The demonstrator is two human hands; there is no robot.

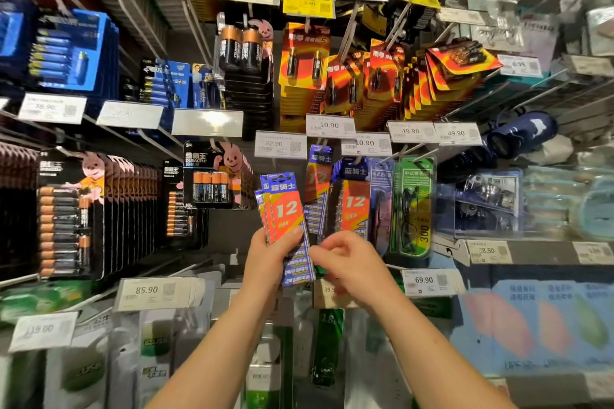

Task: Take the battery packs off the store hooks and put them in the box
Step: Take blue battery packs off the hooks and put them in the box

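Standing close to a store wall full of hooks and price tags. Left hand (274, 256) wrapped tight around a small stack of blue and orange battery packs (285, 209) with a big white "12" on the front — thumb across the front, fingers behind, packs upright and fanned a little at the top. Off the hooks already, held out in front of the wall. Right hand (345, 262) just beside the bottom of that stack, fingers curled in and bunched together near the blue lower edge; touching the packs or only close, hard to tell. More of the same "12" packs still on hooks (354, 206) just behind and to the right, under a 10.90 price tag (365, 144). Next to those, a green pack of reading glasses (413, 206) marked 300. To the left, black Duracell packs (207, 176) with a pink bunny on the card, and further left a big black card of many batteries (68, 216). Higher up, orange and yellow battery packs (304, 56) in rows, and blue ones (71, 50) on the far left. Down low, white and green pouches (156, 359), blurry. No box to be seen anywhere here.
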